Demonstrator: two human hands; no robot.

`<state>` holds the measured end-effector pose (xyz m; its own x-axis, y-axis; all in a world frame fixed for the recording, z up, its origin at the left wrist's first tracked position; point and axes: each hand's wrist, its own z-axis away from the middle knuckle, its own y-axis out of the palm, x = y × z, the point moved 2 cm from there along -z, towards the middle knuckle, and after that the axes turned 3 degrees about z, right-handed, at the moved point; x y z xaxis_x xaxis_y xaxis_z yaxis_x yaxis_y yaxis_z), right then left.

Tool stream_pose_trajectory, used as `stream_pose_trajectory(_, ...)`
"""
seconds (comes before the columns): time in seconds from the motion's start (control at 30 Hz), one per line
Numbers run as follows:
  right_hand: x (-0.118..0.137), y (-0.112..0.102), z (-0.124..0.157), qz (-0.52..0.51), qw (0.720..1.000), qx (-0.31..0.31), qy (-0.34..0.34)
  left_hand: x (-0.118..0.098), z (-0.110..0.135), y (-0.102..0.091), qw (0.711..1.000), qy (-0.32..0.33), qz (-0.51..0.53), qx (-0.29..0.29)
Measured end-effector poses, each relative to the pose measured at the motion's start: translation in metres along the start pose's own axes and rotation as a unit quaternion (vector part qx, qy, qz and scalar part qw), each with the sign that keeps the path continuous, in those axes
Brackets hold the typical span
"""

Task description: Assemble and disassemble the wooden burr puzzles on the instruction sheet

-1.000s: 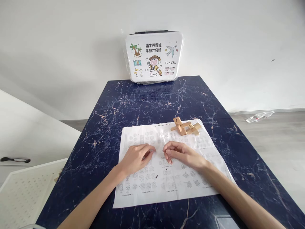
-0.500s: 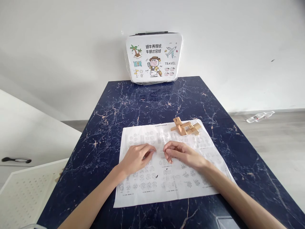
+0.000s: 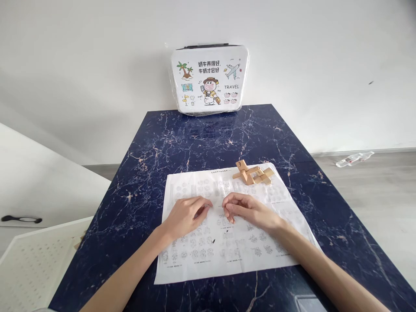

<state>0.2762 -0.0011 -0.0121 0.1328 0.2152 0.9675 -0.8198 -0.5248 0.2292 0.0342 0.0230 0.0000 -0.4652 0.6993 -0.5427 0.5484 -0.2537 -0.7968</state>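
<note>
My left hand (image 3: 185, 214) rests on a white printed sheet (image 3: 234, 251) of small diagrams, its fingers curled under with nothing visible in them. My right hand (image 3: 250, 210) lies beside it on the same sheet, a small gap between the two. Its thumb and forefinger are pinched together, and whether they hold anything is too small to tell. A wooden interlocking block puzzle (image 3: 252, 173), partly assembled, sits on the sheet's far right corner, beyond my right hand and apart from it.
The sheet lies on a dark blue marble-patterned table (image 3: 208, 134). A white cartoon-printed case (image 3: 209, 78) stands against the wall at the far edge. A white perforated basket (image 3: 29, 260) is at the lower left. A plastic bottle (image 3: 354, 158) lies on the floor at the right.
</note>
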Motion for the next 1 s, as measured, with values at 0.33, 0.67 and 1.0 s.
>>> stream_pose_trajectory(0.33, 0.003, 0.001, 0.0, -0.007, 1.0, 0.0, -0.003, 0.002, 0.001, 0.0, 1.0, -0.004, -0.003, 0.006)
stream_pose_trajectory(0.67, -0.007, -0.003, -0.001, -0.134, 0.991, -0.003, -0.015, 0.001, 0.001, 0.0, 1.0, -0.001, -0.003, 0.001)
stream_pose_trajectory(1.0, -0.003, -0.032, 0.002, -0.399, 0.901, -0.112, -0.128, 0.003, 0.002, 0.0, 1.0, 0.0, 0.014, 0.003)
